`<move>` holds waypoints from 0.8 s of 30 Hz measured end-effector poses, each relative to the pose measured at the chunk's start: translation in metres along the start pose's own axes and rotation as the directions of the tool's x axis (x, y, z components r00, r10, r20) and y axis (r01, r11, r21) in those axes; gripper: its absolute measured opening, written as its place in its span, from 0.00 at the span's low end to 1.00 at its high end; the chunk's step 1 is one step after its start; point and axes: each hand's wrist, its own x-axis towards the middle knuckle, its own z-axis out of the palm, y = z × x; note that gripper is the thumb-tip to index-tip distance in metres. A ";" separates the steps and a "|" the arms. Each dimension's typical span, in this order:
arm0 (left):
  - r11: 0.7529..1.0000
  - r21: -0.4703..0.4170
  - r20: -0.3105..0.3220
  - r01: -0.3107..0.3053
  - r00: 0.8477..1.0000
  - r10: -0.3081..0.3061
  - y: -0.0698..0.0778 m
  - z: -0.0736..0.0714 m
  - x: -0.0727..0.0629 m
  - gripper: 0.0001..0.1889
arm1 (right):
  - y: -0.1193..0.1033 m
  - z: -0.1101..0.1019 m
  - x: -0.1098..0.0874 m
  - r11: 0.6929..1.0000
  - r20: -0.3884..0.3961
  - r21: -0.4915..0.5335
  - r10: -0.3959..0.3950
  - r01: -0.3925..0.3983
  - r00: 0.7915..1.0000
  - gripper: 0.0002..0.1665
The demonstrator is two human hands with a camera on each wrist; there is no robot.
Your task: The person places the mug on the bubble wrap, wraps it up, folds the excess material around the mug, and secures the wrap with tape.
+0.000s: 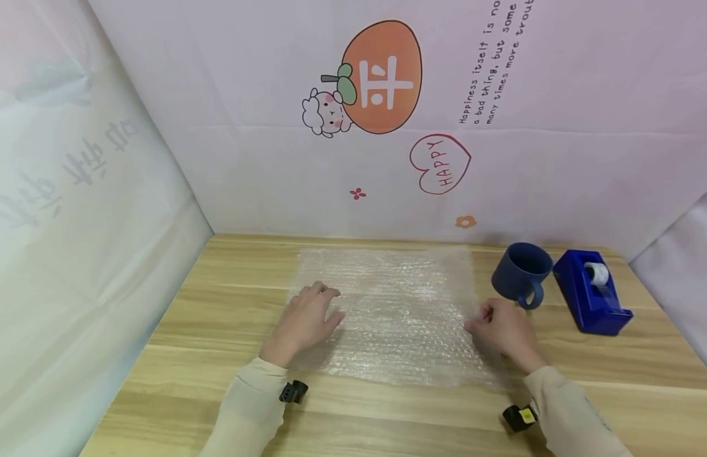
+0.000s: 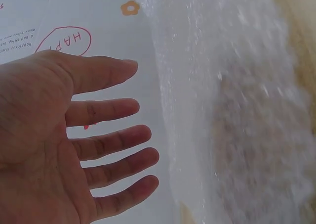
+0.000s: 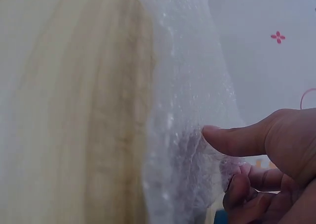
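A clear sheet of bubble wrap [image 1: 388, 304] lies spread over the middle of the wooden table. My left hand [image 1: 308, 320] hovers over its left side; in the left wrist view the fingers [image 2: 118, 145] are spread apart and the palm holds nothing. At the sheet's right edge my right hand [image 1: 502, 327] pinches the bubble wrap [image 3: 182, 135] between thumb and curled fingers, as the right wrist view shows up close. Just beyond the right hand stands an upright dark blue mug [image 1: 519, 273], its handle turned toward me.
Right of the mug sits a blue tape dispenser [image 1: 593, 298] with a roll of tape. White printed cloth [image 1: 245, 158] hangs behind the table [image 1: 216, 355] and along its sides. Small black cameras are strapped at both wrists.
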 end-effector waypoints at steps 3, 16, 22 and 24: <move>1.000 0.002 0.017 0.003 1.000 -0.003 0.000 0.002 0.000 0.23 | 0.008 -0.005 -0.004 1.000 -0.018 -0.019 -0.005 0.005 1.000 0.19; 1.000 -0.020 0.075 0.011 0.997 -0.010 0.001 0.008 -0.001 0.25 | 0.019 -0.020 -0.013 0.991 -0.015 -0.093 0.093 -0.094 0.996 0.25; 0.999 -0.035 0.091 0.004 0.996 -0.001 0.002 0.009 -0.002 0.25 | 0.015 -0.033 -0.021 0.985 -0.178 -0.155 0.050 -0.078 0.983 0.25; 0.999 -0.031 0.094 0.005 0.996 -0.002 0.001 0.009 -0.003 0.26 | 0.015 -0.037 -0.022 0.987 -0.302 -0.153 0.001 -0.049 0.953 0.23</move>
